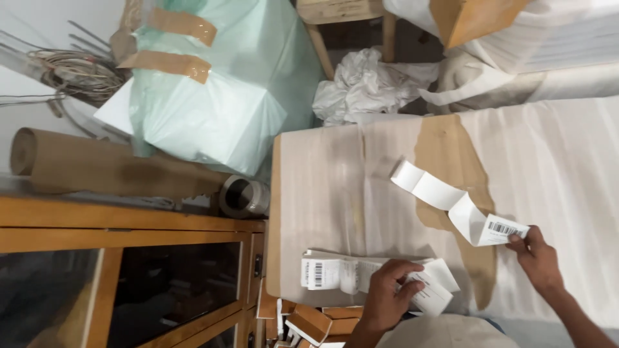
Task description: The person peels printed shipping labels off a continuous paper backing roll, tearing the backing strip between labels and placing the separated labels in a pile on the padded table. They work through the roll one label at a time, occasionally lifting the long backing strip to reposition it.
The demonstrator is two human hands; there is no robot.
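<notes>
A long strip of white labels [451,200] runs across a paper-covered table [335,174]. The strip is folded back and forth in a zigzag, so its panels rise and dip in loose bends; most panels show a blank white face, and the end panel carries a black barcode. The right hand [538,258] pinches that end panel between thumb and fingers, at the lower right of the view, with the strip lifted a little off the surface there. The far end of the strip lies on the table near a patch where the white covering is torn away and brown board shows.

The left hand [390,293] presses down on a stack of labels [361,274] at the near edge of the table, its fingers closed over the top sheet, whose corner curls up under the fingertips. The stack is white, and a barcode shows on its left end. The two hands are well apart, each clamped on its own paper.

Below the table edge, small brown and white boxes [309,319] sit in a jumble. To the left stands a wooden cabinet [129,225] with a brown cardboard roll [97,167] and a metal ring [244,196] on top. Behind them rests a pale green wrapped bundle [219,96] sealed with brown tape.
</notes>
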